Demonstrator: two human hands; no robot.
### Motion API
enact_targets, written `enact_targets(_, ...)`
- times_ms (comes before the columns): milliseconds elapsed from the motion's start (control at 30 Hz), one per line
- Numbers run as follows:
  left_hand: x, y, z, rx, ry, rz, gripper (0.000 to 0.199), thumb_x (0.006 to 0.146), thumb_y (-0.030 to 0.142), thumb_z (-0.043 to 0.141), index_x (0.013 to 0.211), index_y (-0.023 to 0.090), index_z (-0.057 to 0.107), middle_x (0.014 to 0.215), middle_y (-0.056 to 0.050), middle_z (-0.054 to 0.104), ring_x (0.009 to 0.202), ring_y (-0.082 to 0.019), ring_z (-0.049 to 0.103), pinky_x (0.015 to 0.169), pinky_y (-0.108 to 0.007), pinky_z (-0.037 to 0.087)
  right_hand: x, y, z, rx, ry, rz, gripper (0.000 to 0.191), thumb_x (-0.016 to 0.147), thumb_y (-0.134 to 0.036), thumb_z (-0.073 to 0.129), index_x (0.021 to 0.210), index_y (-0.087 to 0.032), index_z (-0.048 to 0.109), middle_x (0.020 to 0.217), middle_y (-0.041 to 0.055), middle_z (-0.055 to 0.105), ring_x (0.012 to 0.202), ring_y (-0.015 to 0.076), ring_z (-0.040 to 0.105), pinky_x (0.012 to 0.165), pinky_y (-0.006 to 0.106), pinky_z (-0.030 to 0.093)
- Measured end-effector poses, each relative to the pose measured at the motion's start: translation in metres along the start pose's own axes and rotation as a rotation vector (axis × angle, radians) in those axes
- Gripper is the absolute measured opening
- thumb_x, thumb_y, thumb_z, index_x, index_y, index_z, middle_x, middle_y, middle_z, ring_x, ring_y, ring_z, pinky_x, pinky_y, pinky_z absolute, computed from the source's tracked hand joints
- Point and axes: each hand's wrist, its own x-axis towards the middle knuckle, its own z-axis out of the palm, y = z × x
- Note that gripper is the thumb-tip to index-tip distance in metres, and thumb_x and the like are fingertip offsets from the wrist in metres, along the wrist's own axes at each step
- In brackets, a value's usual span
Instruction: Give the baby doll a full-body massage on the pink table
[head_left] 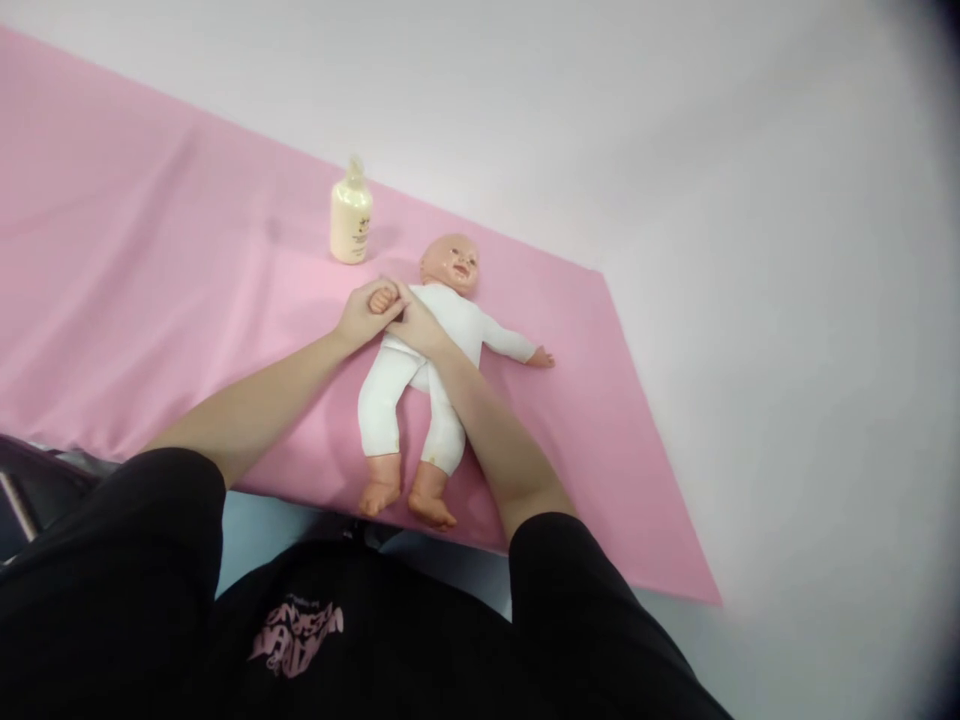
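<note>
A baby doll (pixel 457 320) in a white cloth suit lies on its back, head away from me and feet toward me. My left hand (pixel 361 318) is closed around the doll's hand (pixel 382 299), whose small fingers show above my grip. Right beside it, my right hand (pixel 416 322) is closed on the doll's arm on the same side, over the edge of its body. My fingers partly cover that arm. The doll's other arm (pixel 510 340) stretches out to the right, untouched.
A cream pump bottle (pixel 350 222) stands upright on the pink sheet (pixel 225 250), left of the doll's head. The covered table ends in a right edge, with pale floor (pixel 750 300) beyond. Near the front edge lie the doll's feet (pixel 431 495).
</note>
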Motion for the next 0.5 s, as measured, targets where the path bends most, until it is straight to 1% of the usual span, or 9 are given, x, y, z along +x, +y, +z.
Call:
enact_targets(67,-0.002,0.003,0.002,0.057,0.012,0.044,0.042,0.077,0.055,0.089,0.077,0.02,0.065,0.077,0.0,0.064,0.074,-0.017,0.06,0.078,-0.031,0.051,-0.001,0.001,-0.001,-0.021,0.025,0.012,0.063,0.074,-0.015,0.061,0.136,-0.017,0.056,0.139,0.01,0.065,0.129,0.0254,0.062,0.121,0.042,0.045)
enact_targets(100,-0.002,0.003,0.003,0.065,0.008,0.057,0.039,0.078,0.052,0.088,0.078,0.02,0.066,0.079,-0.001,0.065,0.076,-0.018,0.062,0.081,-0.032,0.052,-0.002,0.001,-0.001,-0.033,0.029,0.013,0.058,0.073,-0.015,0.06,0.132,-0.018,0.058,0.133,0.0087,0.068,0.124,0.0254,0.063,0.119,0.042,0.047)
enact_targets(167,-0.002,0.004,0.004,0.065,-0.009,0.072,0.034,0.08,0.048,0.087,0.08,0.021,0.066,0.081,-0.002,0.066,0.078,-0.019,0.063,0.083,-0.034,0.052,-0.003,-0.001,-0.002,-0.053,0.027,0.01,0.048,0.074,-0.016,0.059,0.123,-0.02,0.06,0.12,0.0062,0.071,0.112,0.0253,0.066,0.112,0.042,0.051)
enact_targets(233,-0.002,0.003,0.002,0.058,-0.026,0.063,0.032,0.081,0.045,0.087,0.08,0.021,0.066,0.081,-0.002,0.066,0.079,-0.019,0.063,0.084,-0.034,0.053,-0.003,-0.004,-0.002,-0.071,0.022,0.014,0.041,0.075,-0.017,0.061,0.117,-0.02,0.06,0.113,0.0054,0.072,0.105,0.0256,0.067,0.107,0.042,0.053)
enact_targets(400,0.001,0.004,-0.004,0.029,-0.067,0.002,0.037,0.08,0.048,0.088,0.076,0.02,0.065,0.078,-0.002,0.063,0.079,-0.02,0.063,0.088,-0.036,0.053,-0.002,-0.011,0.0,-0.076,-0.001,-0.009,0.033,0.078,-0.016,0.064,0.111,-0.02,0.058,0.113,0.0054,0.07,0.106,0.0247,0.065,0.104,0.04,0.053)
enact_targets(500,0.002,0.003,-0.006,0.031,-0.09,0.014,0.039,0.084,0.054,0.083,0.077,0.02,0.065,0.078,-0.002,0.063,0.078,-0.02,0.062,0.088,-0.037,0.054,-0.002,-0.012,0.0,-0.066,-0.004,-0.023,0.033,0.08,-0.015,0.065,0.111,-0.021,0.056,0.111,0.0039,0.069,0.106,0.0239,0.065,0.104,0.038,0.053)
